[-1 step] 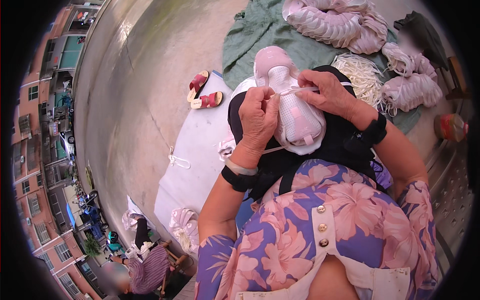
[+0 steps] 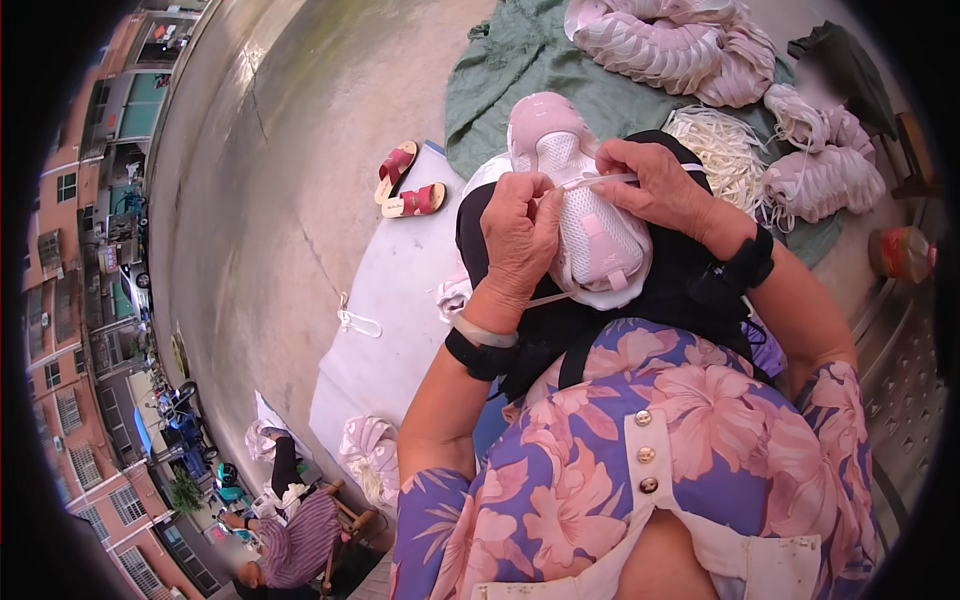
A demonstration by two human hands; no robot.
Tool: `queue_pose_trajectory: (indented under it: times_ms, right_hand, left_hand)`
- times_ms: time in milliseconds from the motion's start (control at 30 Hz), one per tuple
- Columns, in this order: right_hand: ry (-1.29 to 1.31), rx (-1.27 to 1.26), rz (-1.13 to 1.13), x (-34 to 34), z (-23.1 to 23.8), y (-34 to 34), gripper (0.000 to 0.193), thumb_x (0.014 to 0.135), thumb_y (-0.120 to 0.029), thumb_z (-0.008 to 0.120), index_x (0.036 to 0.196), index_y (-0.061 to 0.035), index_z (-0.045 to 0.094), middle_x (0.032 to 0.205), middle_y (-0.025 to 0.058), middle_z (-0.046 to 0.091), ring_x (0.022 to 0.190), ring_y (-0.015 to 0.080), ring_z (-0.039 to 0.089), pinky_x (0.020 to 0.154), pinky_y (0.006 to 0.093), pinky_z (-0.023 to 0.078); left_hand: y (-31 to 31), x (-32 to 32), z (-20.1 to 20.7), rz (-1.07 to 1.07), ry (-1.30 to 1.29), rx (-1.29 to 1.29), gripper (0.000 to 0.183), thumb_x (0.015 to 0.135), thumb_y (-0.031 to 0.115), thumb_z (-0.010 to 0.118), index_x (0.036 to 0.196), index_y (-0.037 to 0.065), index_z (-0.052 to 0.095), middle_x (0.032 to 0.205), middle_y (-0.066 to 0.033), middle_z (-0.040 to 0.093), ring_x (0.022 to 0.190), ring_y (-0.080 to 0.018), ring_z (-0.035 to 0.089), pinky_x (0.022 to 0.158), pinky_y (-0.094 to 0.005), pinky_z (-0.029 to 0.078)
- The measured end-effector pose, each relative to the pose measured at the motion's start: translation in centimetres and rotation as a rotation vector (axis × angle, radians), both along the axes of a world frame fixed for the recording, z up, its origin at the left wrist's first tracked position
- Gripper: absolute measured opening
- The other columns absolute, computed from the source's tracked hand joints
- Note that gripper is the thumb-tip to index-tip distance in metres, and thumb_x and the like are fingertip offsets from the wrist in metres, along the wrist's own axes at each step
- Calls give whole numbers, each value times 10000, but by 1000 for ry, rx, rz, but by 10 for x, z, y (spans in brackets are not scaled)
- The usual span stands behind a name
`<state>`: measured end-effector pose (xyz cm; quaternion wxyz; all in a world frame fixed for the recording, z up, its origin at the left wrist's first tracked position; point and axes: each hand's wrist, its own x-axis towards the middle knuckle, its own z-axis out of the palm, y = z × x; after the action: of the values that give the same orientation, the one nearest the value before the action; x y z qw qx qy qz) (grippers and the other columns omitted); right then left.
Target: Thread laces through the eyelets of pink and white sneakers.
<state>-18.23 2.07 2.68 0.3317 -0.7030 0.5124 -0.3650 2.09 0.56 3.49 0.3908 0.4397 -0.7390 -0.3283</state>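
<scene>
A pink and white shoe upper (image 2: 598,240) lies across my lap, its mesh tongue with pink patches facing up. Over its middle runs a pale shoelace (image 2: 574,184), pinched from both sides. My left hand (image 2: 520,235) has thumb and forefinger closed on it at the upper's left edge. My right hand (image 2: 655,185) grips the lace on the other side, fingers curled, with a length of it passing across them. Another stretch of lace trails below my left hand near the tongue's end. The lace's exact path under my fingertips is hidden.
Bundled shoe uppers (image 2: 665,45) lie on a green cloth (image 2: 520,75), beside a heap of pale laces (image 2: 715,145). Red sandals (image 2: 415,200) sit by a white sheet (image 2: 385,300). A bottle (image 2: 900,254) stands at right. Another person (image 2: 300,540) sits at lower left.
My left hand has shifted very slightly to the right, while my right hand keeps its place. The seated person at lower left has moved their head a little.
</scene>
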Motion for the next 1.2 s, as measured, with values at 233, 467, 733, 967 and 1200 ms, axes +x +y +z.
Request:
queue_pose_trajectory:
  times_ms: [233,467,733,967,1200]
  right_hand:
    - [-37,25,-11,-3,1,0,272,763,-244,663,856,-27,528,668,108,518,629,239,520,588,334,421]
    - [-100,-71,-29,-9,-4,0,253,761,-217,663,871,-16,557,658,132,544,618,276,561,593,348,447]
    - [-173,-75,-72,-18,-5,2,235,769,-158,647,927,-3,569,682,115,556,617,235,555,609,320,464]
    - [-11,-219,-22,-22,-7,-1,301,704,-43,580,1004,-20,562,751,132,588,682,280,603,638,343,490]
    - [-10,-225,-4,-20,-7,-2,332,689,-36,575,1021,-31,560,794,139,596,708,291,611,646,353,494]
  left_hand:
    - [-8,-6,2,-96,-113,-159,93,767,-2,662,815,15,584,723,-71,553,598,-150,535,559,-259,428]
    - [-10,-10,-6,-55,-131,-162,66,822,35,613,829,5,554,721,-116,555,626,-230,553,590,-308,443]
    - [-22,-5,-4,-126,-211,50,150,895,121,556,811,1,525,662,-77,541,613,-147,506,569,-284,420]
    - [-23,2,-5,-109,-150,184,156,905,121,548,796,11,524,658,9,506,629,-66,433,557,-234,392]
    - [-27,27,-1,-50,-60,334,158,919,134,536,800,31,521,624,25,474,547,-48,425,485,-205,354]
